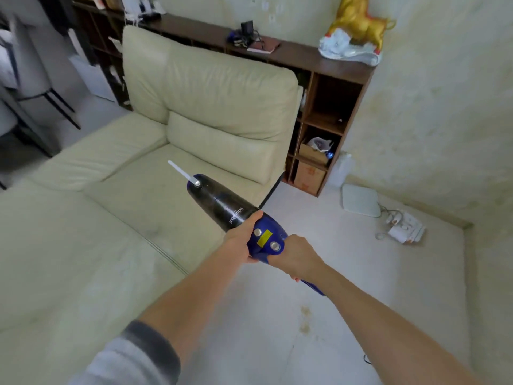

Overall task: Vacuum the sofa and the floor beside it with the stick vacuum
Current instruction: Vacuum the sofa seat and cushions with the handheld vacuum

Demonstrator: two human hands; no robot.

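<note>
Vacuum: a blue and black handheld stick vacuum (236,212) with a dark translucent dust cup, two round silver buttons and a yellow label on its blue body, is held in the air over the front edge of the sofa seat, nose pointing away toward the backrest.
Nozzle: a thin white crevice piece (180,171) sticks out from the nose, above the seat cushion; I cannot tell whether it touches the cushion.
Left hand: the left hand (240,240) is clenched around the vacuum body just behind the dust cup, thumb lying along the top.
Right hand: the right hand (295,257) is wrapped around the blue handle at the rear, its grip closed on it.
Sofa: a cream leather corner sofa (211,87) fills the left and centre, with a tall back cushion and a smaller lumbar cushion.
Floor: pale floor (347,273) lies to the right of the sofa, with a few small brownish stains.
Shelf: a dark wooden cubby shelf (333,87) stands behind the sofa, a golden bull figurine (358,26) on top.
Corner: a flat white box (360,200) and a tangle of white cables (399,226) lie on the floor.
</note>
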